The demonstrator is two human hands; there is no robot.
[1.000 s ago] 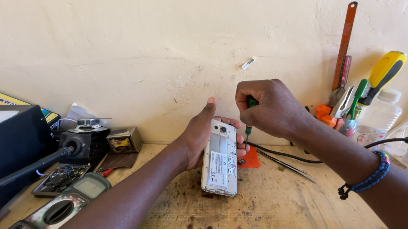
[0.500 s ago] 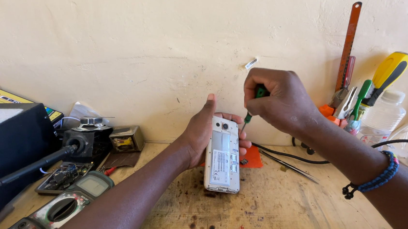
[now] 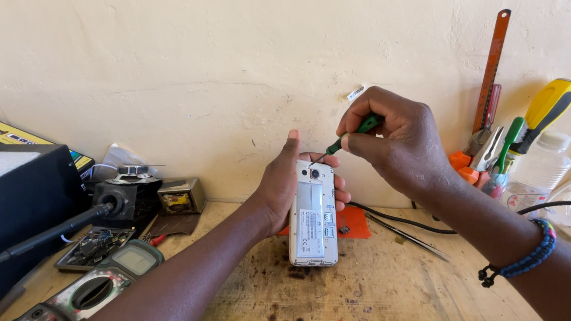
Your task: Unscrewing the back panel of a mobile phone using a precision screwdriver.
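Left hand (image 3: 283, 191) is wrapped round a small white phone (image 3: 314, 214) w/ the back cover off, holding it upright-ish, bottom end resting on the wooden worktop (image 3: 389, 304). Right hand (image 3: 399, 146) is pinched shut on a green-handled precision screwdriver (image 3: 348, 137), tip down at the top of the phone's back, right by the camera hole. Beaded bracelet (image 3: 526, 257) on the right wrist. Orange mat (image 3: 355, 222) just behind the phone, tweezers (image 3: 405, 236) next to it. Left side: multimeter (image 3: 102, 289), a bare circuit board (image 3: 92, 247), black box (image 3: 4, 199). Far right by the wall: bunch of tools incl. a yellow-handled screwdriver (image 3: 548, 106) + a clear plastic bottle (image 3: 536, 173).
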